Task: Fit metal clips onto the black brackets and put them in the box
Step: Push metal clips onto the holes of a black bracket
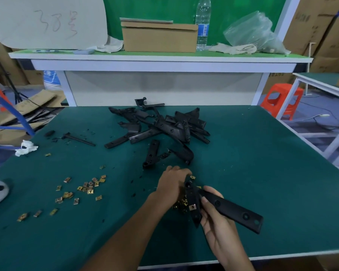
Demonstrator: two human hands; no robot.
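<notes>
Bench (272, 173): right side open green mat, free for passage; bracket pile (164, 126) blocks the centre rear; metal clips (86, 189) litter the left front; held bracket (229, 210) spans the near centre; shelf (160, 62) overhangs the far edge.

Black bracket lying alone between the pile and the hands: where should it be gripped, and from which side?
Pinch the lone bracket across its narrow width, in the far half, from above, probably with the left hand, nearest it. It lies flat on the green mat, long axis pointing away; another part crowds its near right edge.
</notes>
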